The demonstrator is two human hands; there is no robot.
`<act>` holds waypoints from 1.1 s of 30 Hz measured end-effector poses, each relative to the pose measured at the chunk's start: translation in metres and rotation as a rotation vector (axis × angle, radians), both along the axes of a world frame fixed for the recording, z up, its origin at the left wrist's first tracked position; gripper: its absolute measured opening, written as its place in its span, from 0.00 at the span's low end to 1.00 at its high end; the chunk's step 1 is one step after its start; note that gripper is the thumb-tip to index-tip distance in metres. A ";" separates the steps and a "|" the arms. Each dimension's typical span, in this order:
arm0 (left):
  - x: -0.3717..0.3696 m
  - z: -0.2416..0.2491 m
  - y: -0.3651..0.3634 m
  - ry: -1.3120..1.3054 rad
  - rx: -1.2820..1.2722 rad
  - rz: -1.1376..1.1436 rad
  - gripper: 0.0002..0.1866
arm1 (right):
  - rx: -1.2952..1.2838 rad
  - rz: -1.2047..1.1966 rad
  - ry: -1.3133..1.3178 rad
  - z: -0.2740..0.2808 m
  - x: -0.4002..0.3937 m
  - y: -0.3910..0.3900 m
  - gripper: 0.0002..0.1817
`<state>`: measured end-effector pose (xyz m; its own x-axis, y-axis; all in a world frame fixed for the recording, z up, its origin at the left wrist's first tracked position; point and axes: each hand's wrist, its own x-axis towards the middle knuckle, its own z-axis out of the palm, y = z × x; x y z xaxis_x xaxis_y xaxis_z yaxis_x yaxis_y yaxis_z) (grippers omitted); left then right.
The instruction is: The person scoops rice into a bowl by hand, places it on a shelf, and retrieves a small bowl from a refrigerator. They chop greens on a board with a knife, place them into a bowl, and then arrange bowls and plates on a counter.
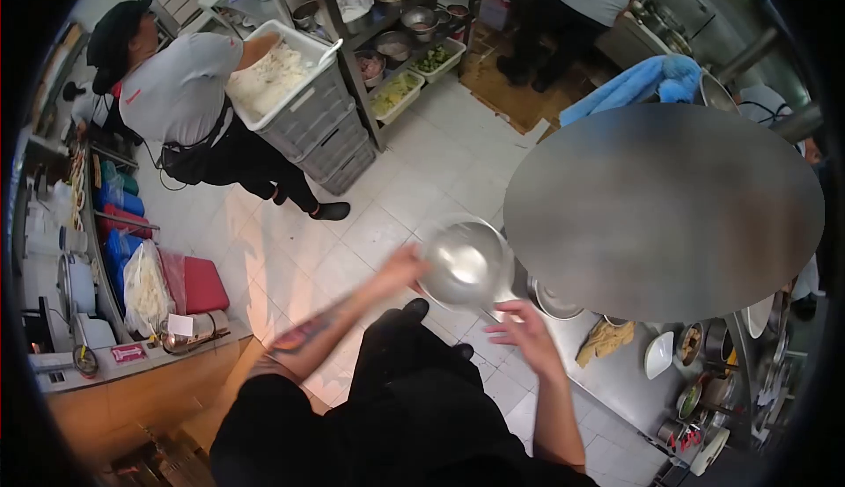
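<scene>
A round shiny metal bowl point(464, 263), smeared by motion, is held up over the tiled floor in front of my legs. My left hand point(406, 268) grips its left rim, fingers closed on the edge. At the bowl's lower right, my right hand point(526, 329) is apart from the rim, with its fingers spread and nothing visible in them. Behind that hand, on the steel counter, stands a round metal pan or bowl point(557, 298), partly hidden by a large blurred patch. A crumpled yellowish cloth point(605, 342) lies nearby on the counter.
One person stands at a white tub point(304, 82) of whitish food on stacked grey crates point(330, 139). Another person is at the back. Shelves with metal bowls point(421, 22) stand behind. The steel counter point(607, 381) holds a white dish point(658, 355). At left is a red bin point(204, 285).
</scene>
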<state>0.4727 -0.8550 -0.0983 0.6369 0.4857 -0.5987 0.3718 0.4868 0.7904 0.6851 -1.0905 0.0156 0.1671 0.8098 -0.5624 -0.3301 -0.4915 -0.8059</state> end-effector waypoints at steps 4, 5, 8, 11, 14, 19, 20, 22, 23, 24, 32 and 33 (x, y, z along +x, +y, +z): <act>-0.098 0.010 0.208 0.276 0.546 0.340 0.12 | 0.021 0.071 0.105 -0.025 -0.050 -0.013 0.18; -0.117 0.009 0.258 0.276 0.590 0.432 0.10 | -0.037 0.039 0.043 -0.041 -0.055 -0.030 0.15; -0.193 -0.052 0.440 -0.124 0.501 0.738 0.15 | -0.135 -0.282 -0.001 -0.134 -0.061 -0.126 0.07; -0.186 -0.014 0.483 -0.275 0.448 0.789 0.21 | -0.469 -0.455 -0.283 -0.174 -0.062 -0.222 0.06; -0.157 -0.003 0.480 -0.367 0.240 0.701 0.29 | -0.648 -0.585 -0.477 -0.192 -0.072 -0.311 0.05; -0.114 -0.078 0.424 -0.186 0.458 0.511 0.22 | -0.740 -0.859 -0.562 -0.204 -0.075 -0.403 0.04; -0.129 -0.066 0.372 -0.339 0.766 -0.367 0.25 | -0.646 -0.979 -0.580 -0.204 -0.072 -0.414 0.03; -0.108 -0.158 0.362 0.348 0.756 -0.305 0.16 | -0.299 -1.187 -0.391 -0.203 -0.062 -0.444 0.01; -0.110 -0.177 0.318 0.318 0.599 -0.306 0.12 | -0.203 -1.205 -0.312 -0.202 -0.056 -0.457 0.01; -0.104 -0.155 0.190 0.492 0.576 -0.414 0.22 | -0.133 -1.163 -0.188 -0.198 -0.048 -0.476 0.03; 0.130 -0.217 -0.356 0.027 0.665 -1.220 0.27 | -0.571 -1.305 -0.501 -0.432 0.044 -0.509 0.10; 0.167 -0.232 -0.388 0.022 0.597 -1.113 0.28 | -0.511 -1.418 -0.615 -0.425 0.069 -0.505 0.11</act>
<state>0.6397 -1.2435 -0.3302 0.8664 -0.1085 -0.4874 0.3656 -0.5269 0.7672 0.7538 -1.5955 -0.4091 0.8629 -0.4206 -0.2801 -0.4340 -0.3329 -0.8372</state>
